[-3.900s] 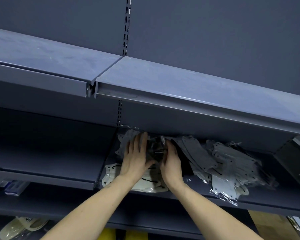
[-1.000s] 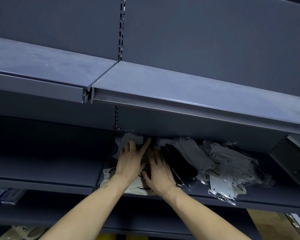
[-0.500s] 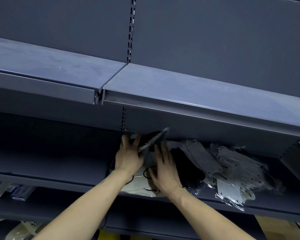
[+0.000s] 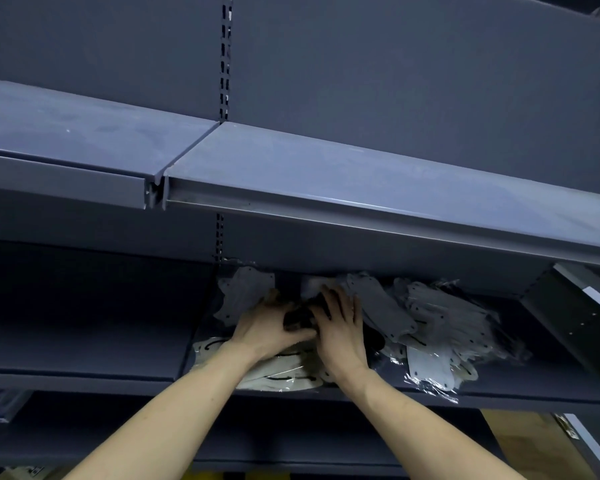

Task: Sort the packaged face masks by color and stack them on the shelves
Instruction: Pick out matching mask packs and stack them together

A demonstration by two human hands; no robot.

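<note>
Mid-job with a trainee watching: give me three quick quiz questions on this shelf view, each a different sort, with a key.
1. True or false: the grey masks lie at the far left of the middle shelf, behind the white masks.
2. Which colour of mask sits between the left hand and the right hand? A white B black C grey
3. Fill in: the unsorted heap lies to the ___ of both hands.

Key: 1 true; 2 B; 3 right
</note>
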